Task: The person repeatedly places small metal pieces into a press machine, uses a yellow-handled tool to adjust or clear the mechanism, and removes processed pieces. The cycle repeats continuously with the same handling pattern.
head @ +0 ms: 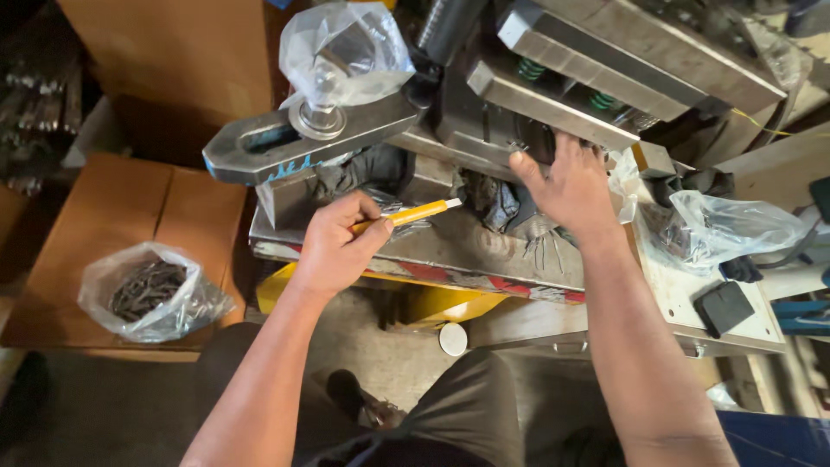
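My left hand (333, 246) grips a thin yellow tool with a white tip (415, 212), held level and pointing right over the steel base plate (467, 246) of a press machine. My right hand (566, 186) lies palm down, fingers spread, against the dark underside of the machine's upper block (553, 95). Dark crumpled rags (497, 203) and small metal pieces lie on the plate between my two hands.
A slotted steel clamp bar (285, 143) with a bolt wrapped in clear plastic (346, 52) juts out left. A plastic bag of dark metal parts (151, 290) sits on a cardboard box (130, 207). Another clear bag (731, 225) and a black block (724, 307) lie on the right.
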